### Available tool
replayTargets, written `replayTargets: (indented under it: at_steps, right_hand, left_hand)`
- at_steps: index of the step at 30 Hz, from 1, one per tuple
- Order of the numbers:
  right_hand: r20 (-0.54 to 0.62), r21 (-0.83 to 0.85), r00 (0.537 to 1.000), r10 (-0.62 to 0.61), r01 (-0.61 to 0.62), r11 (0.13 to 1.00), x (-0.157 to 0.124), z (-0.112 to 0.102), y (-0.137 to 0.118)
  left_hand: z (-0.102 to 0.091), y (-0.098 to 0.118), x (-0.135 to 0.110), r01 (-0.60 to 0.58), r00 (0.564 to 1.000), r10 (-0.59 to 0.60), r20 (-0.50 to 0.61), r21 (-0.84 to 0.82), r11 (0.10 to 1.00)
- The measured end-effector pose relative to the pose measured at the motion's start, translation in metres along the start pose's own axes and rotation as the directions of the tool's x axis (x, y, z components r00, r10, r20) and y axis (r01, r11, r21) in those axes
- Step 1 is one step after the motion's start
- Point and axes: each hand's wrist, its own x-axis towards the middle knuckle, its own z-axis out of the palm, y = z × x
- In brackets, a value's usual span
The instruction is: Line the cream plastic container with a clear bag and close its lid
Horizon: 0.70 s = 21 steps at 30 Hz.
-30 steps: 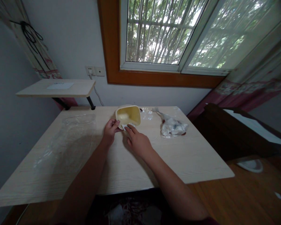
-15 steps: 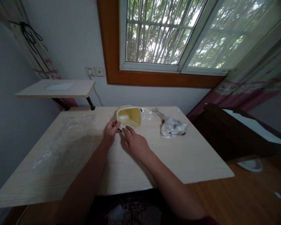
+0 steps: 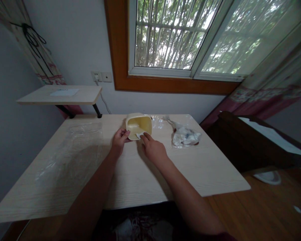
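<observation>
A pale yellow plastic container [image 3: 143, 124] is tilted with its opening toward me near the table's back edge. My left hand [image 3: 119, 140] grips its lower left corner, thumb over the rim and fingers around the outside. At the lower right rim, my right hand [image 3: 152, 146] pinches a small white tissue [image 3: 139, 135] and presses it against the inside edge. Most of the tissue under the right fingers is hidden.
A clear plastic bag with white crumpled contents [image 3: 185, 135] lies right of the container. A large clear plastic sheet [image 3: 77, 150] covers the left of the table [image 3: 190, 174]. A raised shelf [image 3: 85, 95] stands at the back left.
My right hand has slid to the right along the container's lower rim with the tissue. My left hand keeps its grip, and the container has shifted very slightly right.
</observation>
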Motion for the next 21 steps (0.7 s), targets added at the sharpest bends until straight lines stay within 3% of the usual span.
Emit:
replayTargets:
  at_steps: [4, 11, 21]
  right_hand:
    - [-0.006, 0.014, 1.000, 0.003, -0.003, 1.000, 0.000, 0.001, -0.002]
    - [-0.041, 0.051, 0.993, -0.113, 0.115, 0.992, 0.001, 0.009, -0.017]
    - [-0.159, 0.062, 0.980, -0.121, 0.132, 0.989, 0.009, 0.012, -0.010]
  left_hand:
    - [-0.001, 0.000, 0.001, -0.005, 1.000, 0.005, 0.000, 0.004, 1.000]
    - [-0.001, 0.001, 0.000, 0.021, 1.000, -0.021, 0.003, 0.006, 1.000]
    - [0.002, -0.001, -0.005, 0.071, 0.995, -0.057, 0.083, -0.173, 0.982]
